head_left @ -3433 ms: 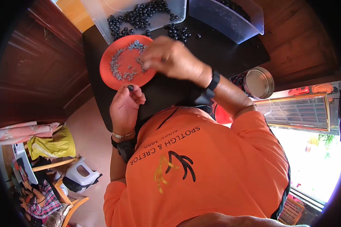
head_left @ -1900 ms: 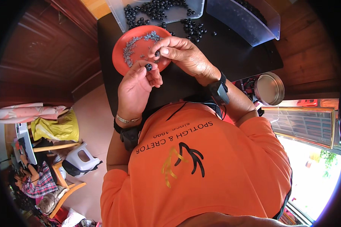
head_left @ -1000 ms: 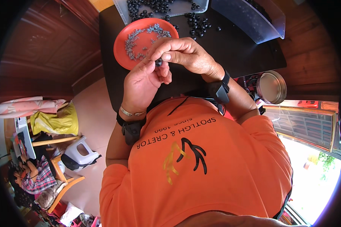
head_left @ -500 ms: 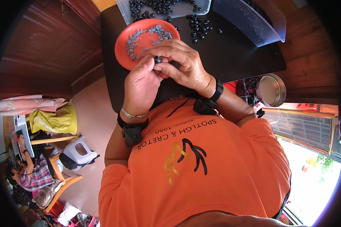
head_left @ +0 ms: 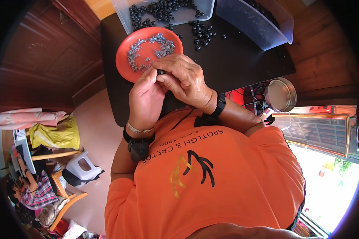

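A single view, taken from the person's head and looking steeply down over the chest. The orange shirt [head_left: 211, 179] fills the lower half, very near the lens. Both forearms rise from it toward the upper middle, where the left hand [head_left: 145, 99] and right hand [head_left: 185, 77] meet above the near edge of the black bench [head_left: 243, 59]. The bench lies farther off, at the top. The fisheye bends the edges, and the floor [head_left: 93, 131] shows at the left, well below.
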`<state>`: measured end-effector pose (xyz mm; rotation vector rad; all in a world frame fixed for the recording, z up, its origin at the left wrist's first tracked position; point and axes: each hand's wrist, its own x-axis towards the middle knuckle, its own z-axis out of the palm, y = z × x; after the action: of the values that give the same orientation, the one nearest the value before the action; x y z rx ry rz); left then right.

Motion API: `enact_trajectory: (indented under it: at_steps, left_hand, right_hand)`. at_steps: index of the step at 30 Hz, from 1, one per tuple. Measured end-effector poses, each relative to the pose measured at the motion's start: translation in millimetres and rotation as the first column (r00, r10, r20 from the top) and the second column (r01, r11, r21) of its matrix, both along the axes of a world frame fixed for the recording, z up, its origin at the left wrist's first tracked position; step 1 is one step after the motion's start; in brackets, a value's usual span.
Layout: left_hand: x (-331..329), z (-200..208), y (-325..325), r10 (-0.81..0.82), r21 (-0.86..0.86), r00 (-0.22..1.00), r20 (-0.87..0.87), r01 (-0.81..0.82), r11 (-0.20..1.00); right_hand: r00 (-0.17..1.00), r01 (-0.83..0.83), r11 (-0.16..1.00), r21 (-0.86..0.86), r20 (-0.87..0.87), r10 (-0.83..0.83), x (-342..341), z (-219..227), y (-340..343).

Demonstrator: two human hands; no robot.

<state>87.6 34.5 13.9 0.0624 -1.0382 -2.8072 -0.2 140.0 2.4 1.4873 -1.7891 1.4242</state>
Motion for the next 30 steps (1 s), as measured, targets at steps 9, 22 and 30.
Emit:
enact_trajectory:
  at_steps: [9,22,30]
  left_hand:
    - [3.4,-7.8,-11.4,-0.042,-0.105,0.992,-0.119,0.029,0.994]
    - [8.0,-3.4,-12.4,-0.020,-0.221,1.000,-0.004,0.019,0.975]
    - [3.7,-11.3,-8.3,0.001,-0.191,1.000,-0.019,-0.004,0.982]
  right_hand:
    - [0.805,-0.295,0.951,-0.097,0.511,0.302,-4.5,2.2,11.3]
    - [0.801,-0.355,0.929,-0.107,0.477,0.361,-6.4,6.7,13.4]
    - [0.819,-0.380,0.921,-0.082,0.432,0.377,-7.8,8.0,12.4]
